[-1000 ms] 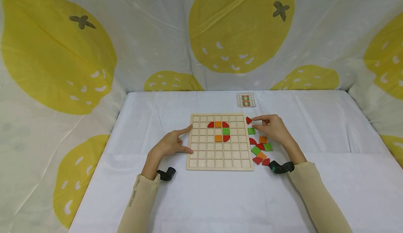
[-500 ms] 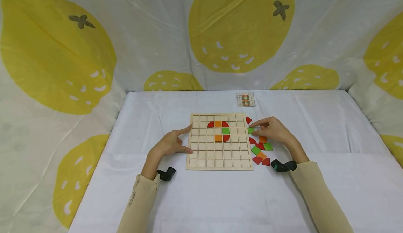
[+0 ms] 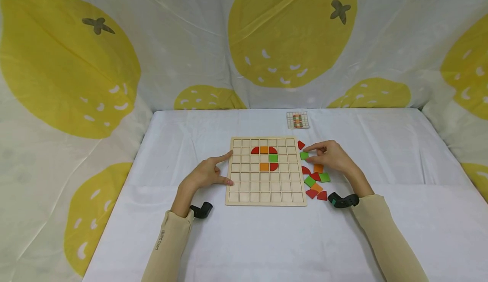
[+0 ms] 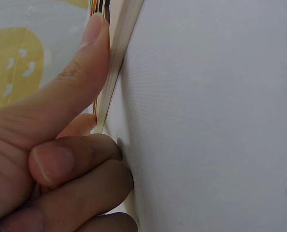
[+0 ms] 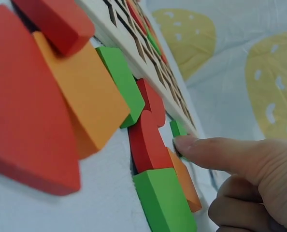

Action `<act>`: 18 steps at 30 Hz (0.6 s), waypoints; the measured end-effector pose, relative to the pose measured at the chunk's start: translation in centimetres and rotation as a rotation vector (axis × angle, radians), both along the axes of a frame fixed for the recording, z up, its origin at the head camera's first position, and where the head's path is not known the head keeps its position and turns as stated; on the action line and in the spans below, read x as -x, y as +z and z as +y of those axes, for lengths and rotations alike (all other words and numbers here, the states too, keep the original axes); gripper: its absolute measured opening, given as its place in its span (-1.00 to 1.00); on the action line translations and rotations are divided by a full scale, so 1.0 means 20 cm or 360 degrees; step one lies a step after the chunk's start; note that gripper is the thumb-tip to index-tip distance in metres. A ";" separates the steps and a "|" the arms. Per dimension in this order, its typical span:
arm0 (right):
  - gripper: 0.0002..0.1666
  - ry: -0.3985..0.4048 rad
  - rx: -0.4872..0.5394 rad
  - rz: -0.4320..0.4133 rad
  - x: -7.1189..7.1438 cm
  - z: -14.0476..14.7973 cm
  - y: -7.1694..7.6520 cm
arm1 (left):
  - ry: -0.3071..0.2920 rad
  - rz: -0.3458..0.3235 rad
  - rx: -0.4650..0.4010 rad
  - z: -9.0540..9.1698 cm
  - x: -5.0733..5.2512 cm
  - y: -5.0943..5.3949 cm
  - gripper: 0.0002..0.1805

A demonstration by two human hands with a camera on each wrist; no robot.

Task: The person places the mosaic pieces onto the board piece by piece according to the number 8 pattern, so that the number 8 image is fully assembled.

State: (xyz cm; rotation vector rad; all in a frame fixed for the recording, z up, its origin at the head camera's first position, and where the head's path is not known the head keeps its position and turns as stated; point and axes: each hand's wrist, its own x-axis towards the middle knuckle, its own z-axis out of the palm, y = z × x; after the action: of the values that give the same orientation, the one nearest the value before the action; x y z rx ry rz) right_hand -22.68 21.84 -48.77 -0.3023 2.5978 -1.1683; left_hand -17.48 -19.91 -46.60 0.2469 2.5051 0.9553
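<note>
A pale wooden grid board (image 3: 244,193) lies on the white cloth, with red, orange and green tiles set in some of its squares. My left hand (image 3: 203,173) rests at the board's left edge, index finger and thumb stretched apart. In the left wrist view the thumb (image 4: 76,82) lies straight along the edge, and the other fingers are bent. Just off the right edge, my right hand (image 3: 331,157) pinches a green square tile (image 3: 304,156) between thumb and index finger. The right wrist view shows a digit touching this green tile (image 5: 177,128), which is partly hidden.
Loose tiles lie right of the board: a red piece (image 3: 301,145) farthest back, an orange square (image 3: 318,169) under the right hand, and several more nearer. A small pattern card (image 3: 298,120) lies behind the board. Lemon-printed fabric (image 3: 206,98) hangs around the table.
My right hand has come from the farthest red piece toward me to the green square and taken hold of it. The tile has shifted slightly away from me. The left hand stays put.
</note>
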 end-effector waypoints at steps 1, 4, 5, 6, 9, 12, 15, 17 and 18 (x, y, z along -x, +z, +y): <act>-0.63 -0.0005 -0.0006 0.0007 0.00 0.00 0.00 | -0.0004 0.0003 -0.0001 0.00 0.00 0.00 0.19; -0.64 -0.0016 -0.0013 0.0023 0.00 0.01 -0.01 | -0.0016 0.0013 0.0000 0.00 0.00 0.00 0.19; -0.64 -0.0027 -0.0016 0.0024 0.01 0.01 -0.01 | -0.0018 0.0015 0.0000 0.00 0.00 0.00 0.19; -0.65 -0.0037 -0.0020 0.0022 0.01 0.01 -0.01 | -0.0021 0.0016 0.0000 0.00 0.00 0.00 0.19; -0.64 -0.0051 -0.0020 0.0010 0.01 0.02 -0.01 | -0.0022 0.0017 -0.0003 0.00 0.00 0.00 0.19; -0.64 -0.0048 -0.0015 0.0009 0.01 0.02 -0.01 | -0.0018 0.0010 -0.0007 0.00 0.00 0.00 0.19; -0.64 -0.0032 -0.0008 0.0025 0.01 0.02 -0.01 | -0.0014 0.0005 -0.0005 -0.01 0.00 0.00 0.19; -0.64 -0.0028 -0.0005 0.0032 0.01 0.02 -0.01 | -0.0011 0.0002 -0.0003 -0.01 0.00 0.00 0.19; -0.64 -0.0027 -0.0003 0.0033 0.01 0.02 -0.01 | -0.0010 0.0001 -0.0002 -0.01 0.00 0.00 0.19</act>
State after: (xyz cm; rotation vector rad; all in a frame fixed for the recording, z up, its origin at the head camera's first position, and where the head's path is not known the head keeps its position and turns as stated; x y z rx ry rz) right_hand -22.84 22.32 -48.96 -0.2943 2.6241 -1.1743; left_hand -17.54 -20.02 -46.69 0.2558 2.5030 0.9548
